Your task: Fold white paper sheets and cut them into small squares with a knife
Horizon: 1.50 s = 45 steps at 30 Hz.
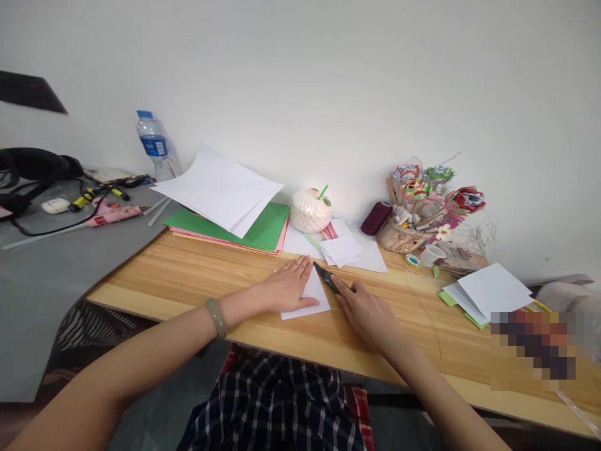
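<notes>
On the wooden table, a small piece of white paper [307, 308] lies partly under my left hand [291, 285]. It looks folded to a point at the far end. My left hand is flat on it with the fingers stretched out, pressing it down. My right hand [366, 310] is closed around a dark utility knife [325, 275]. The knife's tip lies by the paper's far point, close to my left fingertips. Part of the knife's handle is hidden in my right palm.
Behind my hands are coloured sheets [263, 224] under white paper [220, 185], a white netted ball [310, 210] and small white slips [341, 249]. A maroon thread spool [375, 218] and a basket of paper flowers [404, 237] stand right. A pink glue gun [113, 216] lies left.
</notes>
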{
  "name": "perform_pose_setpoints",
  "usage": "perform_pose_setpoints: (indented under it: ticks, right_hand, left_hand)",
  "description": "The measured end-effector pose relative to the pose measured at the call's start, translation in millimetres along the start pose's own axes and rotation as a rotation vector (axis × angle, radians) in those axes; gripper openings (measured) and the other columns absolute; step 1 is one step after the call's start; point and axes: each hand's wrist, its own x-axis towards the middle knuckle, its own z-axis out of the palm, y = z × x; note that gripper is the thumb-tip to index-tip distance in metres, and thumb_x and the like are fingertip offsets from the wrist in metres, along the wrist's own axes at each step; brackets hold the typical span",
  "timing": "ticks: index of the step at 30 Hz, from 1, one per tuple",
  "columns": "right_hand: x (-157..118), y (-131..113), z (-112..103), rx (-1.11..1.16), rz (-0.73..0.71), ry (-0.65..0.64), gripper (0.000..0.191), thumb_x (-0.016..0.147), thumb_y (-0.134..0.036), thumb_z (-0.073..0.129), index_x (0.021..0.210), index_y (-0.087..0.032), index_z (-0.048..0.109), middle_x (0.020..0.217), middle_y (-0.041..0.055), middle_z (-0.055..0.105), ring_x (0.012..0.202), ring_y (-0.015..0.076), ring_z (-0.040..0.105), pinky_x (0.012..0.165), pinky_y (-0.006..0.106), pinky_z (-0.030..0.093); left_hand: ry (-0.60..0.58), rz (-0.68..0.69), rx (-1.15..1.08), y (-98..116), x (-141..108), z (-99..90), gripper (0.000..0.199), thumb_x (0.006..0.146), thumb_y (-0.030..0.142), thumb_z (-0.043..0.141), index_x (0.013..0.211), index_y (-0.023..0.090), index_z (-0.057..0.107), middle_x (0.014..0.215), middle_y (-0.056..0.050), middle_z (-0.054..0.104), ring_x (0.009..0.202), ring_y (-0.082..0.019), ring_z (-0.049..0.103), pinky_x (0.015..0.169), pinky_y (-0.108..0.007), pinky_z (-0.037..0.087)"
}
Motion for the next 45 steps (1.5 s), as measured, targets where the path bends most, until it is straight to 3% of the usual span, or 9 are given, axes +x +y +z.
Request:
perform_pose_setpoints:
  ticks: [6,10,14,18,30,33,39,42,45]
  right_hand:
    - [-16,9,2,0.054,0.018,0.052,0.042,0.094,-0.033,0.029,0.136,-0.027,0.035,0.092,0.0046,0.058,0.066,0.0141,0.062,0.05,0.023,0.038]
    - [-48,39,11,0.052,0.192,0.164,0.044,0.094,-0.033,0.025,0.136,-0.023,0.036,0.091,0.0053,0.059,0.063,0.0162,0.062,0.047,0.026,0.041]
    - [-61,78,22,-0.052,0.352,0.245,0.044,0.093,-0.036,0.029,0.13,-0.018,0.045,0.079,0.0068,0.059,0.062,0.0229,0.062,0.047,0.032,0.043]
    - [-53,92,26,-0.055,0.327,0.312,0.045,0.092,-0.032,0.029,0.121,-0.007,0.052,0.084,0.0168,0.061,0.079,0.0318,0.061,0.06,0.043,0.047]
    - [-56,-11,12,0.362,-0.311,0.355,0.039,0.092,-0.03,0.038,0.128,-0.017,0.046,0.122,0.0098,0.057,0.114,0.0177,0.05,0.093,0.033,0.044]
    - [-60,-15,11,0.534,-0.389,0.29,0.055,0.089,-0.038,0.043,0.139,-0.02,0.029,0.131,0.0112,0.049,0.12,0.0208,0.046,0.095,0.036,0.043]
    - [-59,-16,25,0.68,-0.218,0.295,0.068,0.085,-0.036,0.051,0.143,-0.027,0.015,0.134,0.0096,0.046,0.119,0.0208,0.047,0.094,0.036,0.044]
    - [-54,-20,33,0.701,-0.131,0.351,0.063,0.087,-0.025,0.047,0.142,-0.03,0.016,0.126,0.0076,0.054,0.112,0.0176,0.053,0.09,0.035,0.047]
    - [-50,-22,36,0.685,-0.116,0.392,0.062,0.088,-0.022,0.044,0.142,-0.026,0.014,0.116,0.0078,0.06,0.103,0.0165,0.059,0.084,0.033,0.051]
  left_hand:
    - [0.084,0.037,0.016,-3,-1,1.0,0.089,0.084,0.069,0.023,0.141,0.002,0.011,0.148,-0.02,0.01,0.137,-0.027,0.007,0.109,-0.038,0.014]
    - [0.255,0.08,0.106,7,-9,-12.3,0.062,0.089,0.056,0.032,0.122,0.006,0.048,0.133,-0.017,0.043,0.127,-0.028,0.031,0.105,-0.038,0.024]
    - [0.223,0.09,0.155,29,-28,-17.2,0.057,0.086,0.06,0.037,0.101,0.011,0.063,0.109,-0.013,0.061,0.108,-0.029,0.05,0.093,-0.039,0.039]
    - [0.191,0.106,0.232,45,-46,-0.6,0.054,0.088,0.05,0.042,0.115,0.006,0.056,0.123,-0.017,0.055,0.113,-0.029,0.051,0.09,-0.038,0.043]
    - [0.485,0.644,0.154,37,-86,16.7,0.029,0.093,0.024,0.038,0.101,0.01,0.063,0.108,-0.009,0.066,0.101,-0.021,0.061,0.077,-0.028,0.052]
    - [0.484,0.524,-0.188,38,-88,13.8,0.025,0.092,0.016,0.039,0.093,0.014,0.064,0.095,-0.007,0.07,0.089,-0.016,0.065,0.075,-0.024,0.051]
    - [0.469,-0.117,-1.188,38,-73,9.7,0.026,0.07,0.029,0.069,0.06,0.016,0.049,0.068,-0.001,0.061,0.065,-0.012,0.058,0.062,-0.022,0.047]
    - [0.352,-0.118,-1.418,35,-65,7.8,0.037,0.061,0.034,0.074,0.056,0.016,0.042,0.068,0.002,0.054,0.061,-0.01,0.052,0.057,-0.021,0.042]
    - [0.468,-0.088,-1.31,27,-64,-0.1,0.029,0.07,0.032,0.068,0.06,0.016,0.046,0.069,0.002,0.054,0.065,-0.011,0.053,0.062,-0.023,0.042]
